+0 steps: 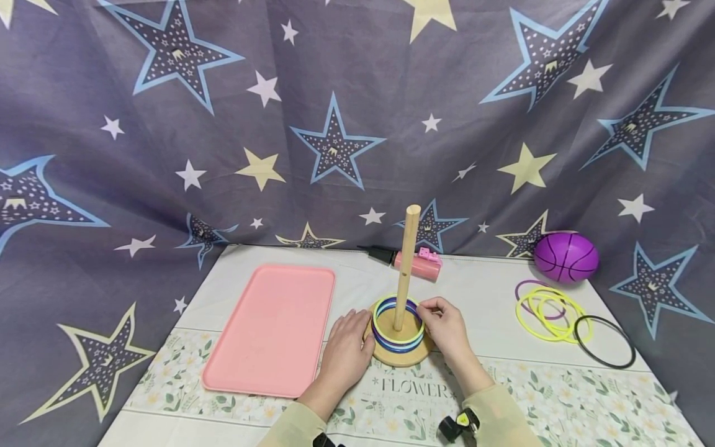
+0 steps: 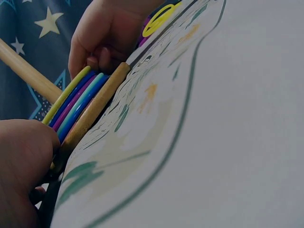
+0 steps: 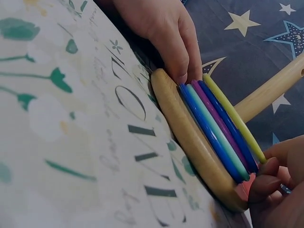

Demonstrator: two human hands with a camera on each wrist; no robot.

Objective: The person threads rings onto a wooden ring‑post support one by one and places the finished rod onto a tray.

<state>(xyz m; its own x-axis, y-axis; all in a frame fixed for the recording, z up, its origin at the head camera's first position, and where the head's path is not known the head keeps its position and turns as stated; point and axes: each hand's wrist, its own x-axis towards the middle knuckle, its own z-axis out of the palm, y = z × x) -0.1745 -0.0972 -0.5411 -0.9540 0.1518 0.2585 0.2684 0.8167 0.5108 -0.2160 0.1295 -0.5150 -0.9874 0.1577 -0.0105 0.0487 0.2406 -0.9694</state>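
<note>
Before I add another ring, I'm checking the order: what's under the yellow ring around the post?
Going down: dark blue ring, purple ring, turquoise ring, blue ring, then the wooden base. The base's top directly beneath the lowest ring is covered.

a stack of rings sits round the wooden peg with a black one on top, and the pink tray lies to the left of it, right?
Not quite: the top ring is yellow, not black, as the right wrist view shows. The stack of rings does sit round the wooden peg, with the pink tray to the left.
</note>
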